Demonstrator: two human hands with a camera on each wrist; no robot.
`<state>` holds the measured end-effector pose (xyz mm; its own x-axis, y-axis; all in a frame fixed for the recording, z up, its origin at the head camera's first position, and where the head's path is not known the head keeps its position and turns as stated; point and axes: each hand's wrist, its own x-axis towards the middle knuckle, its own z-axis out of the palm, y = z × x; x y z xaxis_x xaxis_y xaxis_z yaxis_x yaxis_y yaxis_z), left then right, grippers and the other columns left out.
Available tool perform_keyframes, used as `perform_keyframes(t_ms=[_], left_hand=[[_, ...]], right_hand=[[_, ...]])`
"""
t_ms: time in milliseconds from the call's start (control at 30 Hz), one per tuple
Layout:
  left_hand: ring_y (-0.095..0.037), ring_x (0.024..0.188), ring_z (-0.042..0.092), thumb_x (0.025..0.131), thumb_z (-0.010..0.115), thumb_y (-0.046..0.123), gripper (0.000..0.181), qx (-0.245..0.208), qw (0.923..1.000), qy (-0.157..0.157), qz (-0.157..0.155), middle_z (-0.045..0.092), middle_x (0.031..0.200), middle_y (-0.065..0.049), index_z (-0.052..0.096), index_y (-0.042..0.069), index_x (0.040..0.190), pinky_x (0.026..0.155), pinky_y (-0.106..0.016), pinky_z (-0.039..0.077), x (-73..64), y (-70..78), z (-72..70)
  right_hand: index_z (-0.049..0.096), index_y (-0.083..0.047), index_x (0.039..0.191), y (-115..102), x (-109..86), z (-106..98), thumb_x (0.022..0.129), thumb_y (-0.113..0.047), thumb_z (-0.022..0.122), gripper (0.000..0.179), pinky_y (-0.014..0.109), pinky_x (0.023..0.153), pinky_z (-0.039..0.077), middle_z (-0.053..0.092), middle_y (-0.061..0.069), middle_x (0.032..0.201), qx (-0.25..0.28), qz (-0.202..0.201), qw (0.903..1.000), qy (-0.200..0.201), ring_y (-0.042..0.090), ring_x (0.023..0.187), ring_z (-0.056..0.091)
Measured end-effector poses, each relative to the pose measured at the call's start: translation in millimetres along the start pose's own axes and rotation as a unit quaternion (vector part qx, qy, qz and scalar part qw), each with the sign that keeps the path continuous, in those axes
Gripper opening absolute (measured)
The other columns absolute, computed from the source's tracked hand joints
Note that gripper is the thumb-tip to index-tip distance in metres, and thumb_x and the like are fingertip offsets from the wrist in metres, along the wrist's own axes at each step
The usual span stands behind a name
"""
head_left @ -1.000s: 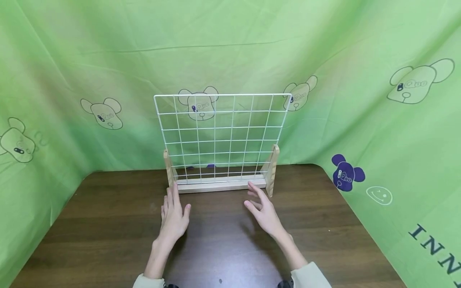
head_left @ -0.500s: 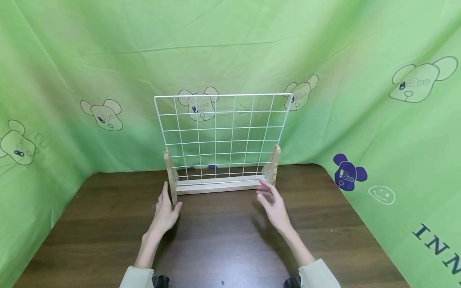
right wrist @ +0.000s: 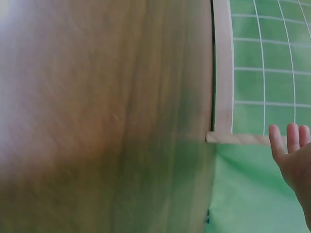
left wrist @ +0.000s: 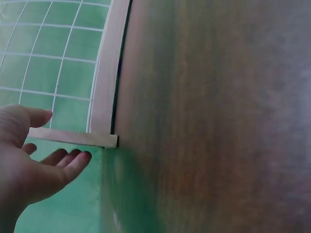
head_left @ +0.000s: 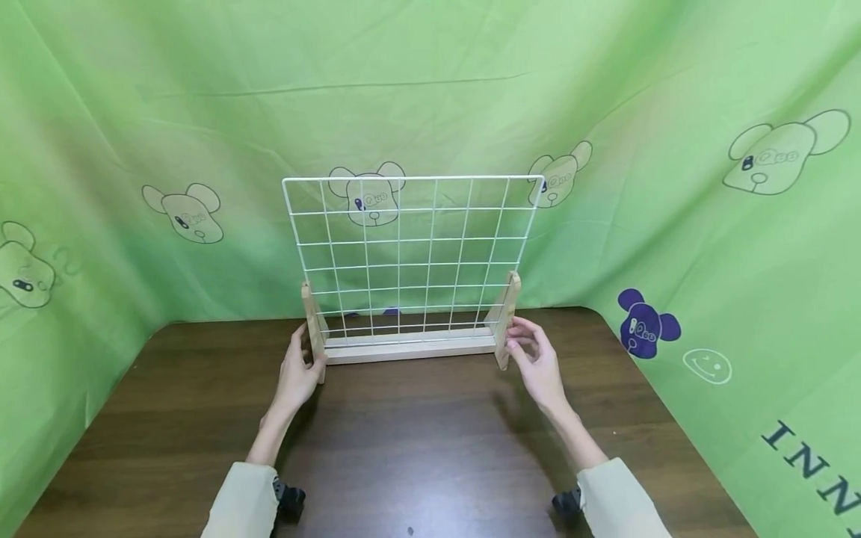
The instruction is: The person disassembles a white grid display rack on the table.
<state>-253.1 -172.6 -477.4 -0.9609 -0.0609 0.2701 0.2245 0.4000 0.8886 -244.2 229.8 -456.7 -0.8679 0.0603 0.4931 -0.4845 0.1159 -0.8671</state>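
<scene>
A white wire grid panel (head_left: 399,240) stands upright in a wooden base bar (head_left: 410,350) between two wooden side supports. At the left support (head_left: 312,317), my left hand (head_left: 294,379) has its thumb in front and its fingers along the outer side. The left wrist view shows the thumb and fingers of that hand (left wrist: 29,177) on either side of the support (left wrist: 73,137), spread apart with a gap. My right hand (head_left: 543,377) is beside the right support (head_left: 509,310), fingertips right at its outer face. Its fingers (right wrist: 292,138) overlap the support's end in the right wrist view.
The stand is on a dark brown wooden table (head_left: 417,433), near its far edge. A green curtain (head_left: 430,75) with printed bear heads hangs behind and along both sides. Black wrist devices (head_left: 291,501) sit below the pale sleeves (head_left: 242,501).
Both hands have moved outward, the left one to the left and the right one to the right, from in front of the base to the outer sides of the supports. The stand remains in place.
</scene>
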Motion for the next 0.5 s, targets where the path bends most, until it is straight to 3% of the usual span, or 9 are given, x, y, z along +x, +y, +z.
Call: perform_keyframes(t_ms=[200,333,500], left_hand=[[-0.047,0.119,0.048,0.088,0.058,-0.009,0.07,-0.024,0.9995,-0.006,0.017,0.039,0.139,-0.031,0.023,-0.003,0.148,0.091,-0.056,0.046,12.6,-3.1,-2.2],[-0.047,0.125,0.04,0.088,0.058,-0.011,0.073,-0.065,0.9973,-0.02,0.029,0.032,0.143,-0.032,0.018,-0.005,0.148,0.094,-0.058,0.042,20.4,-3.0,-5.6],[-0.042,0.13,0.034,0.091,0.056,-0.009,0.074,-0.115,0.9924,-0.041,0.014,0.027,0.147,-0.029,0.013,-0.001,0.151,0.098,-0.057,0.037,29.4,-4.8,-8.0]], right_hand=[[0.042,0.015,0.132,5.8,15.2,-13.5,0.092,0.012,0.053,0.042,0.021,0.079,0.052,0.047,0.035,0.11,0.015,-0.011,0.9995,0.025,0.017,0.091,0.056],[0.04,0.016,0.13,7.9,24.0,-19.0,0.091,0.012,0.053,0.041,0.019,0.077,0.051,0.045,0.031,0.107,0.027,-0.005,0.9991,0.034,0.013,0.09,0.053],[0.032,0.015,0.136,11.4,36.5,-23.3,0.092,0.014,0.05,0.048,0.02,0.082,0.051,0.04,0.031,0.116,0.05,0.018,0.9985,0.01,0.022,0.1,0.05]])
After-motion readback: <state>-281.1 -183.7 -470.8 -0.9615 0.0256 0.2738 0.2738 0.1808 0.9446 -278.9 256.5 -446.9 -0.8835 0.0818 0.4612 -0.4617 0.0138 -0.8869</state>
